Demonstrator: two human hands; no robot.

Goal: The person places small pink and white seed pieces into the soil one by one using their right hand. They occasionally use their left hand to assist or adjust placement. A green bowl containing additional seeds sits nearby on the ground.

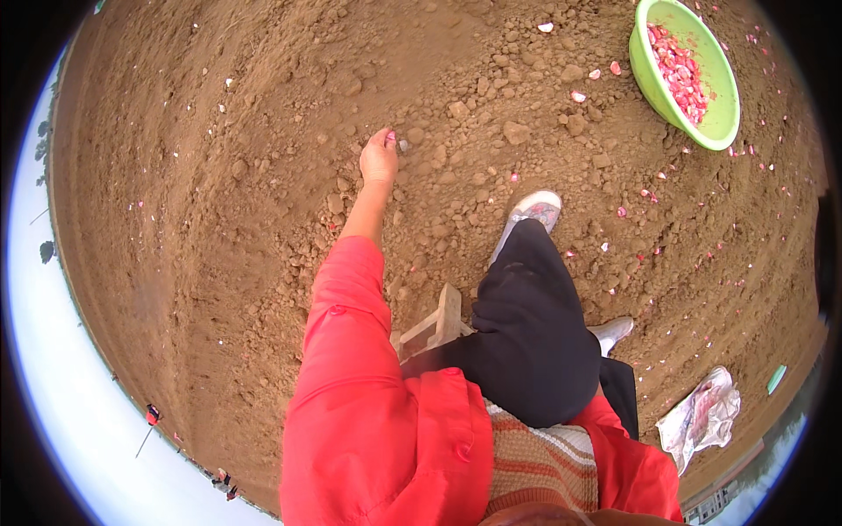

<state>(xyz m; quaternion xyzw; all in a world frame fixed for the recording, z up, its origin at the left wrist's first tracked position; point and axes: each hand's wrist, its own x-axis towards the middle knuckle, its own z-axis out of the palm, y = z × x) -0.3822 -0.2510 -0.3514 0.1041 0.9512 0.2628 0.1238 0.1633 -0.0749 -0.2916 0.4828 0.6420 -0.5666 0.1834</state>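
Note:
My left hand (379, 158) reaches out low over the loose brown soil, its fingers pinched on a pink-stained garlic clove (391, 136). A small grey clod (403, 146) lies just beside the fingertips. My right hand is out of view; the right red sleeve (625, 467) runs behind my bent leg in dark trousers (533, 329). Up and to the right, a light green plastic basin (727, 108) sits on the ground, part filled with pink and white cloves (681, 75).
Cloves lie scattered around my patterned shoe (543, 209) and across the right side. A low wooden stool (439, 322) stands under me. A crumpled plastic bag (700, 417) and a green object (777, 379) lie at lower right. People (152, 414) are far off at lower left.

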